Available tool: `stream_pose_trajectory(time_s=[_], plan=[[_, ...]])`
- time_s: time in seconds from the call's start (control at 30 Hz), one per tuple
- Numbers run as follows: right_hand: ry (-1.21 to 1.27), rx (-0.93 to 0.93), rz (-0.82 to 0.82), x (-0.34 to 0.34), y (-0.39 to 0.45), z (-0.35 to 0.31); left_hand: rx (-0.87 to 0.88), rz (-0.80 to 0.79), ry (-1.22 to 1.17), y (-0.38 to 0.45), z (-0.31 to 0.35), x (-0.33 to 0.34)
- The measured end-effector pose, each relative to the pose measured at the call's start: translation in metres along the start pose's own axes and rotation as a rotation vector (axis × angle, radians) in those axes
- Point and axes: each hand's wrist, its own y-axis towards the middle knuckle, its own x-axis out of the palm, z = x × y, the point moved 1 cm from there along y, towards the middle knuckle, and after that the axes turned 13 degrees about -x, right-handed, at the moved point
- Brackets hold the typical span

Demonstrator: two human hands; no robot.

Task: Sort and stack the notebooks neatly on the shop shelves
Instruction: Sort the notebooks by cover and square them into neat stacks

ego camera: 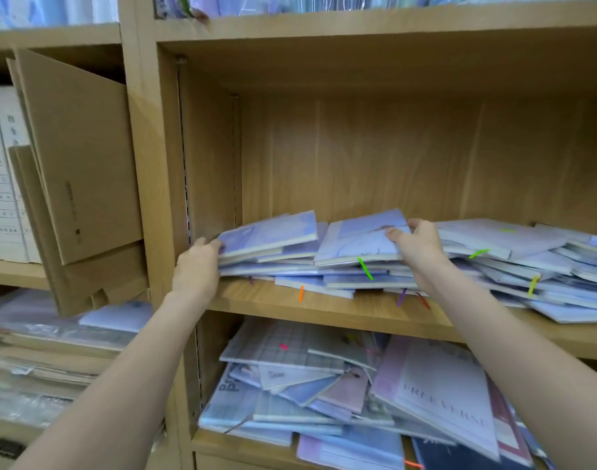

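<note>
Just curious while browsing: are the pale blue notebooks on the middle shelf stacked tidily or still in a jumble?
Still a jumble. The pale blue notebooks lie flat but overlap at different angles, edges unaligned, spreading along the shelf.

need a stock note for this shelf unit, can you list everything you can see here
notebooks: many, count unclear, pale blue and lilac, loose heap on the middle shelf
ribbons: several, green, orange, purple, yellow, red, hanging from that heap
shelf: one, light wood, bearing the heap
lower notebooks: many, blue, pink, grey checked, jumbled one shelf down
cardboard: folded brown sheets leaning in the left bay
white boxes: a few, upright, far left
wrapped stock: clear-wrapped piles, lower left
left hand: touches the heap's left end
right hand: grips a top notebook
</note>
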Motion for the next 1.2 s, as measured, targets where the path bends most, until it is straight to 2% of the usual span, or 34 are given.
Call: stream_pose_trajectory(time_s=[0.1,0.2,0.23,0.27,0.3,0.37,0.43,0.53,0.57,0.63,0.7,0.77,0.83,0.97,1.07,1.2], plan=[[-0.013,0.001,0.015,-0.001,-0.002,0.002,0.115,0.252,-0.127,-0.004,0.003,-0.014],[-0.058,-0.057,0.042,-0.006,-0.002,-0.001,0.298,0.47,-0.453,-0.017,0.032,-0.043],[-0.087,-0.095,0.068,-0.009,-0.002,-0.004,0.35,0.486,-0.519,-0.024,0.046,-0.05],[-0.117,-0.13,0.097,-0.013,-0.003,-0.007,0.402,0.424,-0.558,-0.03,0.06,-0.051],[-0.145,-0.161,0.118,-0.017,-0.004,-0.01,0.436,0.289,-0.57,-0.036,0.072,-0.046],[-0.184,-0.201,0.134,-0.026,-0.005,-0.013,0.412,0.014,-0.438,-0.043,0.081,-0.024],[-0.206,-0.215,0.11,-0.036,-0.005,-0.014,0.303,-0.092,-0.22,-0.045,0.071,-0.004],[-0.195,-0.2,0.091,-0.041,-0.005,-0.01,0.026,-0.238,-0.198,-0.042,0.054,-0.003],[-0.174,-0.189,0.107,-0.04,-0.007,-0.008,-0.015,-0.278,-0.194,-0.04,0.052,-0.007],[-0.086,-0.156,0.179,-0.037,-0.01,-0.008,0.015,-0.247,-0.212,-0.036,0.049,-0.016],[0.123,-0.104,0.226,-0.036,-0.012,-0.011,0.073,-0.108,-0.366,-0.035,0.046,-0.024],[0.414,-0.03,0.201,-0.033,-0.012,-0.019,0.103,-0.046,-0.549,-0.038,0.048,-0.028],[0.541,0.038,0.155,-0.026,-0.01,-0.027,0.139,-0.068,-0.68,-0.047,0.056,-0.028],[0.523,0.136,0.056,-0.007,-0.012,-0.038,0.167,-0.07,-0.855,-0.055,0.071,-0.024],[0.489,0.185,-0.106,-0.003,-0.017,-0.039,0.161,-0.066,-0.902,-0.057,0.08,-0.025],[0.259,0.155,-0.215,-0.005,-0.013,-0.023,0.158,-0.059,-0.932,-0.062,0.08,-0.021]])
